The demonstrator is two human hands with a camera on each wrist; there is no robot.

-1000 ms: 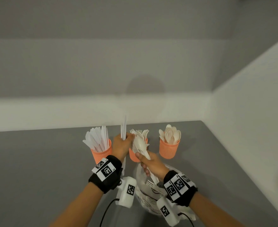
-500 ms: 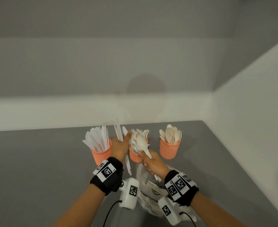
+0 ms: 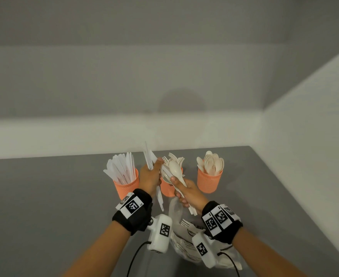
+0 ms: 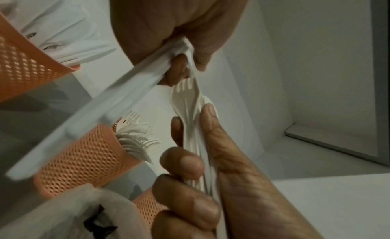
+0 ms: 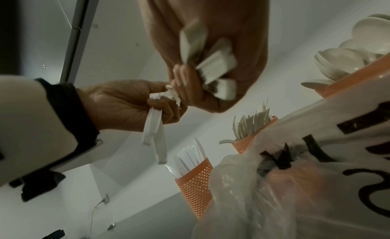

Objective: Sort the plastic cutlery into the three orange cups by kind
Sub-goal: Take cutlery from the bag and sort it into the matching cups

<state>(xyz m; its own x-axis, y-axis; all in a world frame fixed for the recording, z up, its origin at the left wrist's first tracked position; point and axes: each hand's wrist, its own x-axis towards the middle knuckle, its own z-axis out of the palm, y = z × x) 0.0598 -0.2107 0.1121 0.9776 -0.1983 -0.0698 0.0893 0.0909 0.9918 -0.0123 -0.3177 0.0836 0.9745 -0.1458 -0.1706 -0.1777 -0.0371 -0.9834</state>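
Three orange mesh cups stand in a row on the grey table: the left cup (image 3: 127,188) holds knives, the middle cup (image 3: 167,189) holds forks, the right cup (image 3: 208,181) holds spoons. My left hand (image 3: 149,177) grips a few white knives (image 3: 149,159), blades tilted up and left, between the left and middle cups. My right hand (image 3: 187,191) grips a mixed bundle of spoons and forks (image 3: 175,170) in front of the middle cup. In the left wrist view the left fingertips touch the top of that bundle (image 4: 190,99).
A crumpled clear plastic bag (image 3: 181,240) with a fork showing in it lies on the table under my wrists. White walls close the table at the back and on the right. Cables run from the wrist cameras toward me.
The knives in my left hand have tilted from upright to leaning left. Both hands have risen a little and stayed close together in front of the middle cup.
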